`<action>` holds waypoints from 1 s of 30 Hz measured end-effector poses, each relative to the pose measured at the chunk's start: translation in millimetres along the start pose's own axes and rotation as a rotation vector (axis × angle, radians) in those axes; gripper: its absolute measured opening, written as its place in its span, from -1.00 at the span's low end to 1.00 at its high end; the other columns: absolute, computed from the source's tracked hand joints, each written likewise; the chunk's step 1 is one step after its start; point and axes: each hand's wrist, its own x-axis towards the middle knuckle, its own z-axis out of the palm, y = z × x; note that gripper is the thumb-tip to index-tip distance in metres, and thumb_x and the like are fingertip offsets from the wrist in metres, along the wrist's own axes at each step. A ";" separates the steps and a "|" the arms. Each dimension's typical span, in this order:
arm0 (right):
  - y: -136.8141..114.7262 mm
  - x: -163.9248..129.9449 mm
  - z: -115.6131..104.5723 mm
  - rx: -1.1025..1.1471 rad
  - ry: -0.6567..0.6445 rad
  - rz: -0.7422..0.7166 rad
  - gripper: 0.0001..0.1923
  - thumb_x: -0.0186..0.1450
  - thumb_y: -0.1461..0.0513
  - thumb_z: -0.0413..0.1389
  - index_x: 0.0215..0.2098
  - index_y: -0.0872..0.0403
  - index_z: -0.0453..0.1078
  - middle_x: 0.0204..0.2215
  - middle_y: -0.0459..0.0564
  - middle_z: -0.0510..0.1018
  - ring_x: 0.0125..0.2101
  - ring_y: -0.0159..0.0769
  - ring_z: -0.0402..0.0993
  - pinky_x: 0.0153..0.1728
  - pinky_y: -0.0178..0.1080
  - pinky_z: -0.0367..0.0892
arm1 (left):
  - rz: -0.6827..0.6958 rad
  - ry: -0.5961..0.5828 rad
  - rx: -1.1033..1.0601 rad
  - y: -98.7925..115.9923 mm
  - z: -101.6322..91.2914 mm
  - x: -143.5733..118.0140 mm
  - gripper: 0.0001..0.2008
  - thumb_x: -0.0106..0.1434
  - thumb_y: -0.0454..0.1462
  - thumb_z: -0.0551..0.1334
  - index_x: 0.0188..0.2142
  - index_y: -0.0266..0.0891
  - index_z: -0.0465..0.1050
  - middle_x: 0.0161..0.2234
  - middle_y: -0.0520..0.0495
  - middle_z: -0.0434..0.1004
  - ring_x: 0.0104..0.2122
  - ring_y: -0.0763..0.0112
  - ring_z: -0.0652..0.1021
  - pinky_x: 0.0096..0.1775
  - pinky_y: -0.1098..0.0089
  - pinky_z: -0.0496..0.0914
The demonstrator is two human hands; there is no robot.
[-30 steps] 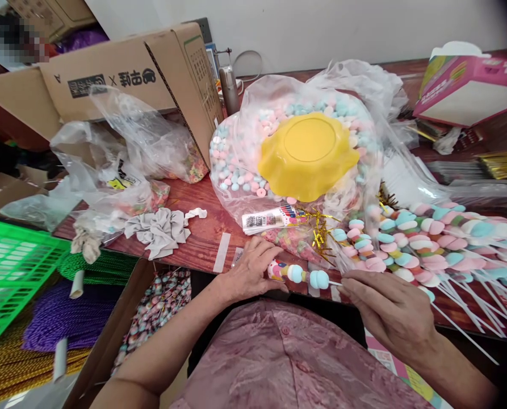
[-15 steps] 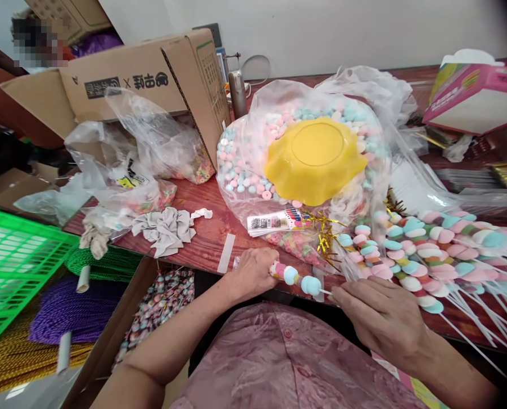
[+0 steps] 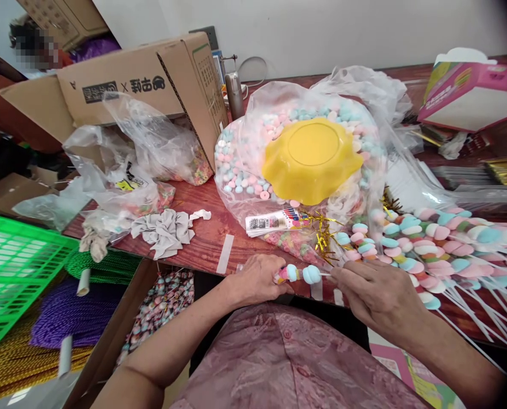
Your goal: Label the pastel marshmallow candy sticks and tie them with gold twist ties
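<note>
One head-worn camera faces forward and steeply down over the wearer's pink patterned shirt (image 3: 279,358); the left hand (image 3: 259,279) and right hand (image 3: 374,289) sit near, the desk (image 3: 196,199) beyond, the wall (image 3: 321,34) farthest.

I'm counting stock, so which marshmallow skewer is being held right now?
The marshmallow skewer stretched between the left hand and right hand; the heaped skewers at right lie unheld on the table.

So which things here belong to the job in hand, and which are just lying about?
Likely the job:
pastel candy skewer, held by left hand and right hand
heaped white-stick candy skewers

Apparently lying about:
crumpled grey cloth
bright green plastic basket
</note>
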 end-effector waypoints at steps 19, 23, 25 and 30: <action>18.1 6.1 -4.8 0.050 -0.069 -0.127 -0.71 0.27 0.47 -0.08 -0.20 0.07 0.38 -0.49 -0.09 0.46 -0.48 -0.33 0.31 -0.43 -0.22 0.07 | 0.045 -0.552 -0.609 -1.8 -17.4 6.0 -0.38 -0.27 0.03 0.53 -0.50 -0.22 0.18 -0.53 0.19 0.14 -0.49 0.56 0.18 -0.45 0.47 0.07; 22.9 13.8 -10.2 0.050 -0.013 -0.193 -0.74 0.31 0.42 -0.03 -0.13 0.06 0.38 -0.43 -0.06 0.52 -0.39 -0.29 0.37 -0.36 -0.20 0.16 | -0.004 -0.759 -0.724 -3.9 -24.5 8.5 -0.36 -0.36 -0.03 0.58 -0.48 -0.21 0.20 -0.56 0.20 0.20 -0.53 0.57 0.22 -0.46 0.46 0.10; 24.1 16.8 -12.4 0.046 0.015 -0.218 -0.75 0.30 0.41 0.00 -0.12 0.05 0.38 -0.42 -0.07 0.54 -0.36 -0.28 0.38 -0.33 -0.19 0.19 | -0.019 -0.852 -0.747 -4.8 -25.8 9.2 -0.36 -0.40 -0.05 0.59 -0.48 -0.22 0.23 -0.58 0.21 0.23 -0.55 0.57 0.23 -0.47 0.46 0.12; 20.3 18.2 -16.8 0.095 0.017 -0.230 -0.78 0.31 0.42 -0.01 -0.18 0.05 0.36 -0.50 -0.10 0.48 -0.45 -0.32 0.30 -0.39 -0.20 0.16 | -0.072 -0.802 -0.879 -6.8 -21.4 9.1 -0.34 -0.43 -0.06 0.60 -0.47 -0.22 0.23 -0.57 0.22 0.24 -0.54 0.58 0.25 -0.46 0.46 0.15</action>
